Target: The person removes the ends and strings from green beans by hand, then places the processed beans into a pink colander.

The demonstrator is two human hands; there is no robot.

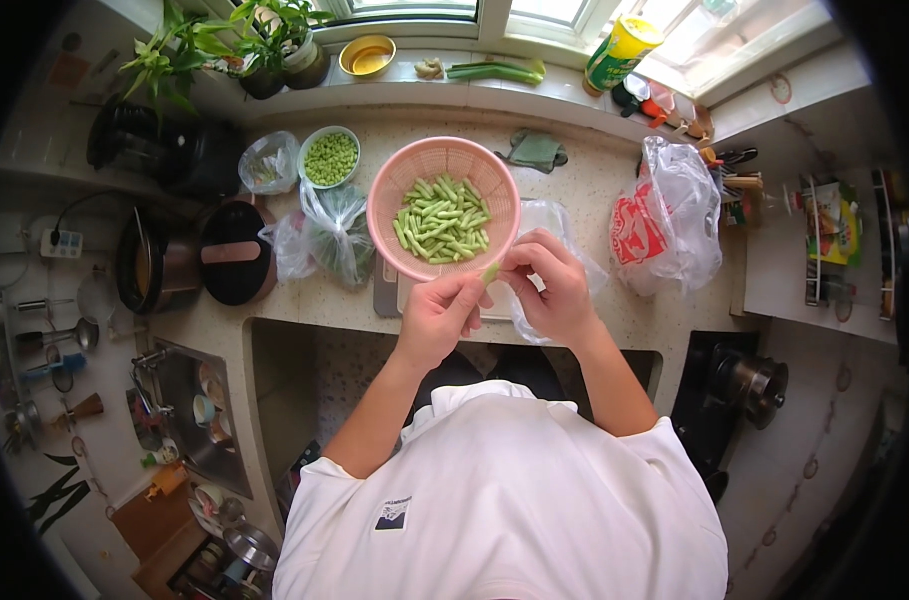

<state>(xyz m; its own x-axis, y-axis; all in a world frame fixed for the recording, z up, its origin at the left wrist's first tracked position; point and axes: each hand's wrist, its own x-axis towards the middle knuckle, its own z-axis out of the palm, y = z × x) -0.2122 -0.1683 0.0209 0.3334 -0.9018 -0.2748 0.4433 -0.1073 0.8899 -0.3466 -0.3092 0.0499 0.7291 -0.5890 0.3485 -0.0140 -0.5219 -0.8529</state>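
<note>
A pink plastic colander [379, 187] stands on the counter, partly filled with short green bean pieces [441, 221]. At its near right rim, my left hand [441, 309] and my right hand [548, 289] meet around a small green bean piece [490, 273]. The left thumb and fingers pinch its lower end; the right fingertips are at its upper end. Beneath the colander lies a cutting board [388, 289], mostly covered. A clear plastic bag [548, 217] lies on the right, partly behind my right hand; what it holds cannot be told.
Left of the colander are a bowl of green peas [330, 157], a tied bag of greens [339, 232] and a black-lidded cooker [235, 251]. A green cloth [537, 151] lies behind; a white and red plastic bag [668, 217] stands right. The sink [199, 412] is at left.
</note>
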